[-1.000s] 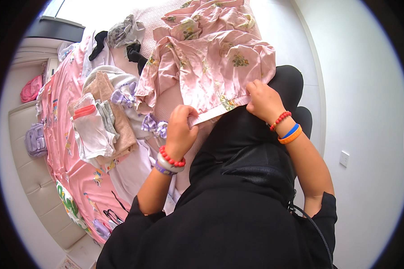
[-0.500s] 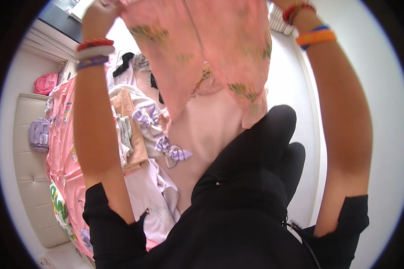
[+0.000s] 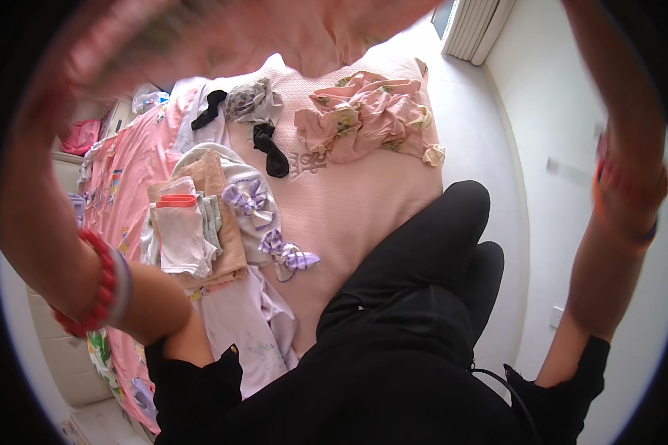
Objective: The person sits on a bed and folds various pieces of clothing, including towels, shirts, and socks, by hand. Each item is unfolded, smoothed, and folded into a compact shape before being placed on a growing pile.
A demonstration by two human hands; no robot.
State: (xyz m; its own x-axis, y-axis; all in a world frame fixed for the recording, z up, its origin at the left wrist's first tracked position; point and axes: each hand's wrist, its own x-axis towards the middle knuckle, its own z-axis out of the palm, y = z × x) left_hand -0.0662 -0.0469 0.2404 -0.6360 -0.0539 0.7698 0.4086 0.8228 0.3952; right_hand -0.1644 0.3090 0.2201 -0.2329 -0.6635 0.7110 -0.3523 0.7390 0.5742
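Observation:
Pink patterned pajama trousers (image 3: 274,33) hang across the top of the view, blurred and partly cut off. My left hand (image 3: 41,163) is raised at the left edge, smeared by motion, its fingers closed at the cloth's left end. My right hand (image 3: 620,67) is lifted at the upper right; its fingers run out of the picture, so its grip is hidden. Beneath the trousers, a crumpled pink printed garment (image 3: 371,119) lies on the pink bed cover (image 3: 349,200). Both wrists carry bracelets.
Folded clothes (image 3: 185,237) are stacked left of my knees, beside purple checked bows (image 3: 286,256). Black socks (image 3: 271,150) and a grey bunched cloth (image 3: 252,101) lie farther up the bed. A pink bag (image 3: 80,137) stands at the far left. A white wall (image 3: 549,148) rises on the right.
The trousers have swung up and toward the left, uncovering the crumpled pink garment and the folded stack. My hands have spread wider apart.

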